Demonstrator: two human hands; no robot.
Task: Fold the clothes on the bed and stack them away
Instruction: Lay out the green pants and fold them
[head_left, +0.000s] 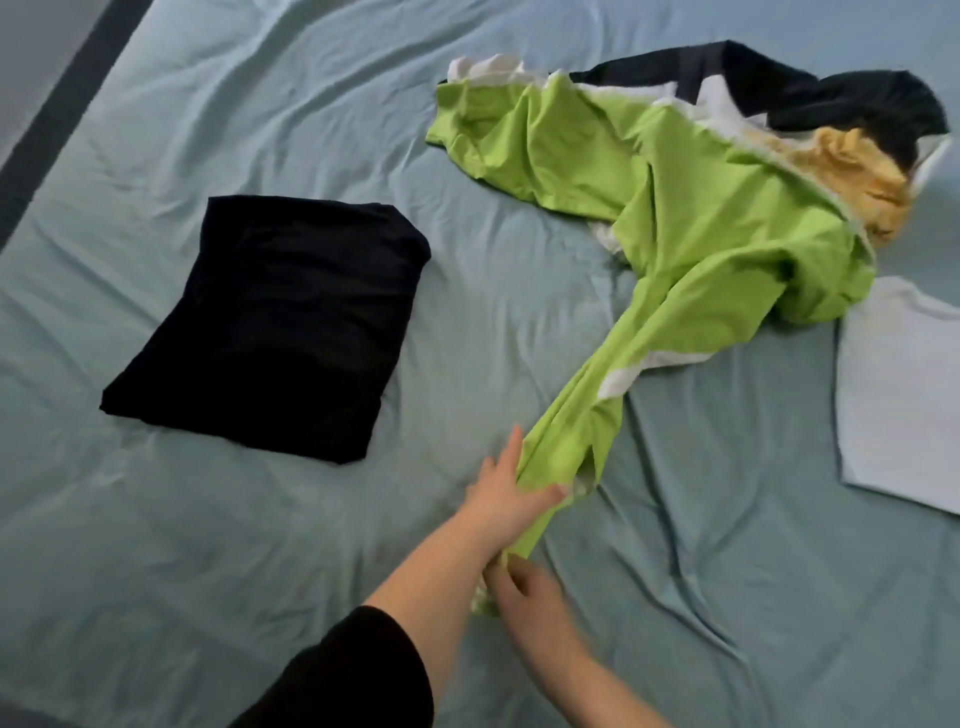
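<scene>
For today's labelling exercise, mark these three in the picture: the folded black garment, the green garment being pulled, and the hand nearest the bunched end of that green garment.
Folded black garment (270, 325), head view: middle of its top face.
Green garment (711, 218), head view: broad central panel.
Right hand (524, 590), head view: back of the hand, at the bunched end.

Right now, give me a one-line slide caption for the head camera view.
Both hands, left hand and right hand, pull a lime-green garment from the unfolded pile beside a folded black garment.

The view is filled by a bed (260, 545) covered with a wrinkled pale blue-green sheet (701, 571). A dark strip (62, 104) and grey floor (31, 47) are seen top left.
</scene>
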